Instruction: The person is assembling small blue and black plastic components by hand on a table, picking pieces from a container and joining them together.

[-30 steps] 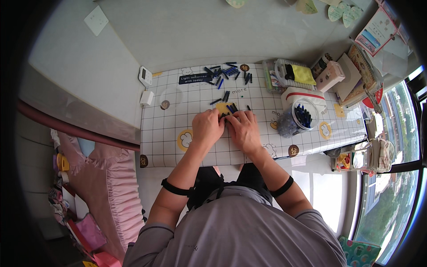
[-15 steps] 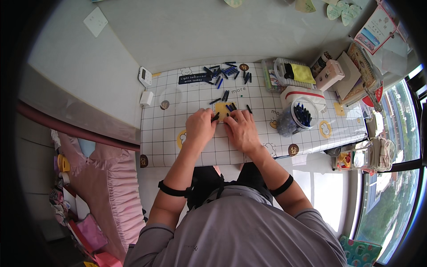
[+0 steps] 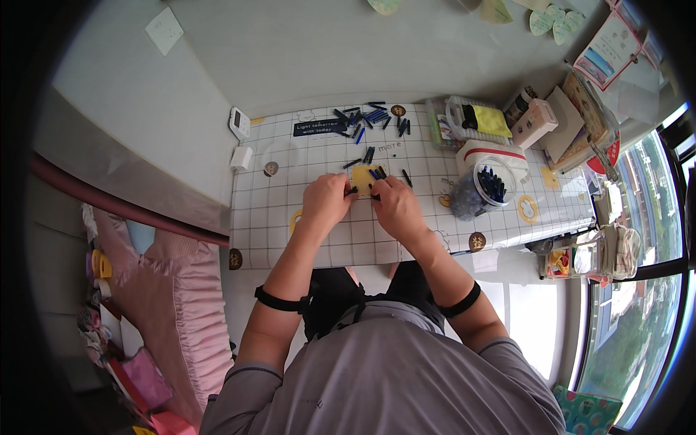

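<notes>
My left hand (image 3: 328,199) is closed at the near part of the table, its fingertips pinching a short black stick (image 3: 353,191) that looks like an ink cartridge. Just to its right, my right hand (image 3: 399,209) is closed too, and a small dark stick (image 3: 373,195) pokes out at its fingertips. The two hands are a little apart, over a yellow patch (image 3: 362,176) on the tablecloth. Beyond the right fingers lie a few dark blue and black sticks (image 3: 378,173). Another black stick (image 3: 407,177) lies to the right, and a small group (image 3: 370,154) sits farther away.
A loose pile of dark sticks (image 3: 375,116) lies at the back beside a black printed strip (image 3: 319,128). On the right stands a clear jar (image 3: 470,199) partly filled with similar sticks. Behind it are a white pouch (image 3: 478,154), plastic boxes (image 3: 475,119) and a pink container (image 3: 535,123).
My right hand has drawn in its fingers and shifted slightly right, away from the left hand. My left hand has barely moved. The whole view has tilted slightly.
</notes>
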`<state>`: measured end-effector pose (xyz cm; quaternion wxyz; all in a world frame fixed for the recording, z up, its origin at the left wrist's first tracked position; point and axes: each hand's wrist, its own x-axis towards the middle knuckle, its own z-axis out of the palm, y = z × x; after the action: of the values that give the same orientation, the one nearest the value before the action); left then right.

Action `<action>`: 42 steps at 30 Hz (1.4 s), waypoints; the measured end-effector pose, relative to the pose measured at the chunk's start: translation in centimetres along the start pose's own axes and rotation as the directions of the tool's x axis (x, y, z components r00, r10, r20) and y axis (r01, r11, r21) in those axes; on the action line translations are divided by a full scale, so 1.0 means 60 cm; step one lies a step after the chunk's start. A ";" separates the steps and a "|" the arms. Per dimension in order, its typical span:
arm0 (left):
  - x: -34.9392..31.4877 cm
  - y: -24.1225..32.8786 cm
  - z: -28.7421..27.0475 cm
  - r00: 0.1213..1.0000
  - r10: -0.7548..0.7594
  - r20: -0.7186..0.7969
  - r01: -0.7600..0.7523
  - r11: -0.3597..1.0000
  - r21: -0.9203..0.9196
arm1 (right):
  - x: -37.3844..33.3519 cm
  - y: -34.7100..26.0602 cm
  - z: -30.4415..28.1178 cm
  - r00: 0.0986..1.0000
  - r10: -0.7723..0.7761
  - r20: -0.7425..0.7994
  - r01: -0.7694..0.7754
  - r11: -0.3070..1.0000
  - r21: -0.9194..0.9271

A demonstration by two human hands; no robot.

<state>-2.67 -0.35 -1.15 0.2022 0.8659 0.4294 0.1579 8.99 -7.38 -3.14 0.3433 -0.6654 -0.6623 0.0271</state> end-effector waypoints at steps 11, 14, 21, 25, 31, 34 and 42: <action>-0.001 -0.002 -0.010 0.978 -0.089 0.190 0.102 0.993 -0.059 | 0.007 0.005 -0.019 0.974 0.157 0.166 -0.164 0.986 0.031; 0.000 -0.001 -0.006 0.976 -0.063 0.208 0.067 0.998 -0.009 | 0.008 -0.004 -0.020 0.969 0.154 0.193 -0.133 0.985 -0.113; 0.002 -0.005 0.006 0.994 0.106 0.015 -0.102 0.982 -0.156 | 0.013 0.004 -0.017 0.982 0.131 0.138 -0.128 0.991 -0.029; -0.001 -0.007 0.031 0.986 0.051 -0.161 -0.118 0.890 -0.441 | 0.015 0.011 -0.011 0.986 0.162 0.034 -0.164 0.932 0.323; -0.017 -0.017 0.054 0.946 0.127 -0.298 -0.282 0.774 -0.567 | 0.000 0.010 0.002 0.988 0.147 -0.051 -0.100 0.850 0.516; -0.023 -0.016 0.056 0.943 0.148 -0.299 -0.297 0.777 -0.555 | -0.008 0.016 0.002 0.994 0.091 -0.056 -0.052 0.868 0.494; -0.028 -0.013 0.061 0.892 0.206 -0.403 -0.394 0.792 -0.467 | -0.016 0.012 0.000 0.990 0.112 -0.090 -0.056 0.876 0.479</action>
<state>-2.54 -2.03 -4.86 0.3328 0.7928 0.2505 0.4449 9.46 -8.16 -3.91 0.5318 -0.5897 -0.5850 0.1651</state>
